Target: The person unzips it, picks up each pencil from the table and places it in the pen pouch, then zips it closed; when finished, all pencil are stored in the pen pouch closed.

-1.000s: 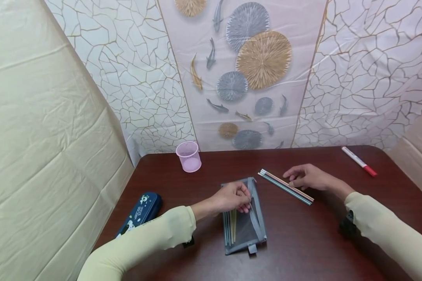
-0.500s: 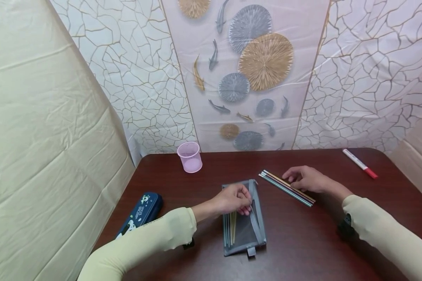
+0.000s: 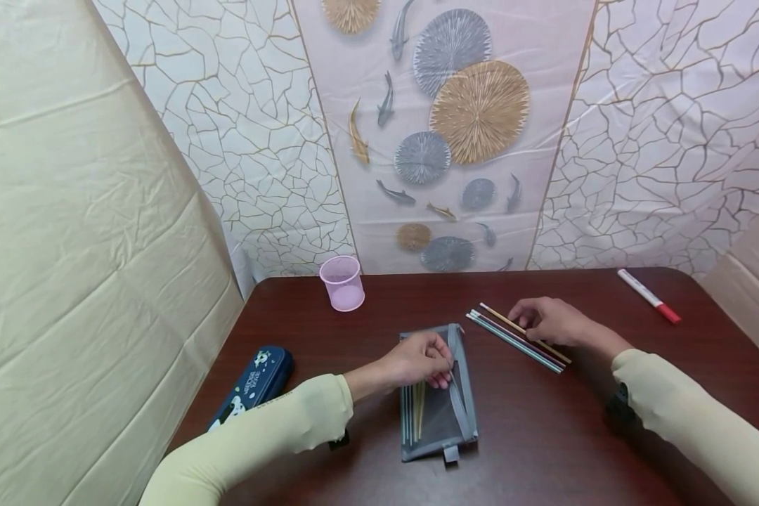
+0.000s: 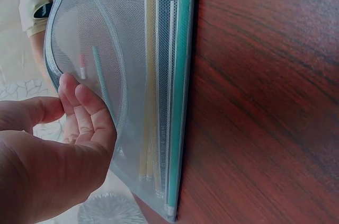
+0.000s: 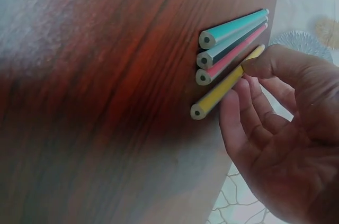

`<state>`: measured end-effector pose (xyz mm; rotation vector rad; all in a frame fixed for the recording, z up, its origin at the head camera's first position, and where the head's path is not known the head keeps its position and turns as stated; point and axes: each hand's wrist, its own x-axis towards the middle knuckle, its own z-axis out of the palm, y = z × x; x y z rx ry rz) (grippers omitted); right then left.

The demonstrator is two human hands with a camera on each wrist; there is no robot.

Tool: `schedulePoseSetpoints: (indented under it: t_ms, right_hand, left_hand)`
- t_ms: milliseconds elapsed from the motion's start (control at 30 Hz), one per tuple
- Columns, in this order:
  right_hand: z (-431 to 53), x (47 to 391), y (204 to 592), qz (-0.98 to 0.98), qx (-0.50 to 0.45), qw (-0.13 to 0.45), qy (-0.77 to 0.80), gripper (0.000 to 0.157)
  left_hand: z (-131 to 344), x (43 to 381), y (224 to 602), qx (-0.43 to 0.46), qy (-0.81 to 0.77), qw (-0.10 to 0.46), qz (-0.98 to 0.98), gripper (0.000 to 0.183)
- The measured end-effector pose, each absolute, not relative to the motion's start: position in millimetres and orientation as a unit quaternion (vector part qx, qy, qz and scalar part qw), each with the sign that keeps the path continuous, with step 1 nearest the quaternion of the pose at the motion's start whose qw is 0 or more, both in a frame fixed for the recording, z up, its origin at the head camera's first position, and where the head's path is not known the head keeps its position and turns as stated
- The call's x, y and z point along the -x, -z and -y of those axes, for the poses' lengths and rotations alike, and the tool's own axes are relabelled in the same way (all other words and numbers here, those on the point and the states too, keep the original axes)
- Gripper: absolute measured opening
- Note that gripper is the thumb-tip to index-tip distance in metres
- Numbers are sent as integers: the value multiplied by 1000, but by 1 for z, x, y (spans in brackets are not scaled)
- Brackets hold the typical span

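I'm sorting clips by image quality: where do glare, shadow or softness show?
Head: mild sheen low on the table, dark shadow under the right sleeve; left wrist: the mesh pouch veils the pencils inside; right wrist: whitish glare at upper left, where wood grain blurs, and a dark patch near the yellow pencil.

Left hand (image 3: 422,358): pinches a grey mesh zip pouch (image 3: 443,418)
Right hand (image 3: 550,321): holds a slim yellow pencil (image 3: 506,320)
Farther back: round pink cup (image 3: 344,289), red-capped white marker (image 3: 649,296)

On the dark-red table (image 3: 544,436) I see pencils (image 3: 514,342), a grey mesh pouch (image 3: 439,414), pink cup (image 3: 344,289), blue case (image 3: 256,377) and marker (image 3: 646,294).
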<state>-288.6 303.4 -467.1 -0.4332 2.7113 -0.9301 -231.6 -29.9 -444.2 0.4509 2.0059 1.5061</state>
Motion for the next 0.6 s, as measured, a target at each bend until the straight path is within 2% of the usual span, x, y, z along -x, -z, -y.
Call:
schedulePoseSetpoints:
  t_ms: [600]
  right_hand:
    - [-299,295,471,-958,144,88,233,33]
  left_hand:
    - [31,230,448,-170,-567,294,-751,5]
